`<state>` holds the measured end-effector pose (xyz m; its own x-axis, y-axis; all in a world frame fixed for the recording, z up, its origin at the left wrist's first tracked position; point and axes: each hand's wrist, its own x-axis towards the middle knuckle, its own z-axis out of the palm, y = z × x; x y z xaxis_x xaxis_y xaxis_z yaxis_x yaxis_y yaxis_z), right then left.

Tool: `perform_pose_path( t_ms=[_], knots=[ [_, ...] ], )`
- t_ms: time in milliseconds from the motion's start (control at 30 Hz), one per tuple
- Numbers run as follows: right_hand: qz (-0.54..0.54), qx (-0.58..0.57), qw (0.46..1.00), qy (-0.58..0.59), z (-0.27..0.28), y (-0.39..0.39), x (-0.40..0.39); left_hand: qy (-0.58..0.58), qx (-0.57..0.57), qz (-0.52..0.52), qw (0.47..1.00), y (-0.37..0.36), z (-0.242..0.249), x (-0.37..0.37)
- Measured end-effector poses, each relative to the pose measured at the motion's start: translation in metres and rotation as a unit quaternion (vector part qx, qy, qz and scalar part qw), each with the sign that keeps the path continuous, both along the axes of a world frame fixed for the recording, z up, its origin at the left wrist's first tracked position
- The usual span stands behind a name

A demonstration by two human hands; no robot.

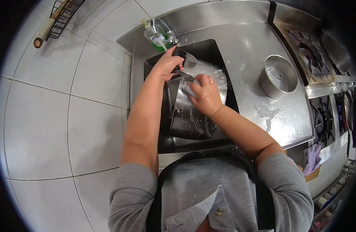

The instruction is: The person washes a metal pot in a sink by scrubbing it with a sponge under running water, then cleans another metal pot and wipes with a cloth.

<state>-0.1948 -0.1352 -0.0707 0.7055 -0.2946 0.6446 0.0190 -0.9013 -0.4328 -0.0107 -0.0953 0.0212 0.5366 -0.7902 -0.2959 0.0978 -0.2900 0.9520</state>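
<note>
A large metal pot (195,120), streaked with soap suds, lies tilted in the dark sink (222,58). My left hand (171,65) is closed around the pot's black handle (179,52) near the faucet (162,29). Against the side of the pot, close to the handle's base, my right hand (206,94) presses a blurred greyish scrubber (188,89) with bent fingers. A ring shows on one finger of that hand. Behind the faucet stands a bottle of green liquid (155,38).
On the steel counter (247,46) to the right sits a round metal pan (278,76) with suds inside. Gas burners (311,54) line the far right. A purple cloth (312,158) hangs at the counter's right corner. A wire rack (64,17) is at upper left.
</note>
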Motion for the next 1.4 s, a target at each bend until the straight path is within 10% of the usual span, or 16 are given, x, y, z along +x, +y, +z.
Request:
perform_pose_path(
  t_ms=[567, 800, 1067, 1200, 1233, 1300, 1367, 1400],
  knots=[
    [-0.104, -0.162, 0.978, 0.082, 0.033, 0.015, 0.017, -0.091, 0.114, 0.023, 0.989, -0.001, 0.009, -0.013],
    [0.068, -0.146, 0.985, 0.06, 0.005, 0.008, -0.04, -0.098, 0.101, -0.015, 0.99, 0.014, 0.012, -0.025],
    [-0.05, 0.269, 0.962, -0.019, -0.046, -0.043, -0.049, -0.07, 0.061, -0.137, 0.986, 0.055, 0.018, -0.01],
    [0.056, 0.238, 0.965, -0.092, 0.0, -0.027, -0.024, -0.192, 0.035, -0.046, 0.98, 0.055, -0.006, -0.006],
    [0.074, 0.218, 0.967, -0.105, 0.006, -0.022, -0.016, -0.282, 0.021, 0.038, 0.958, 0.05, -0.008, -0.013],
    [0.08, 0.236, 0.963, -0.104, 0.011, -0.013, -0.003, -0.655, -0.022, 0.221, 0.722, 0.055, -0.013, -0.042],
    [0.087, 0.433, 0.895, -0.061, -0.005, -0.013, 0.01, -0.757, -0.16, 0.192, 0.604, 0.069, -0.004, -0.065],
    [0.104, 0.507, 0.854, -0.052, -0.003, -0.013, 0.007, -0.696, -0.212, 0.19, 0.66, 0.075, -0.013, -0.078]
  ],
)
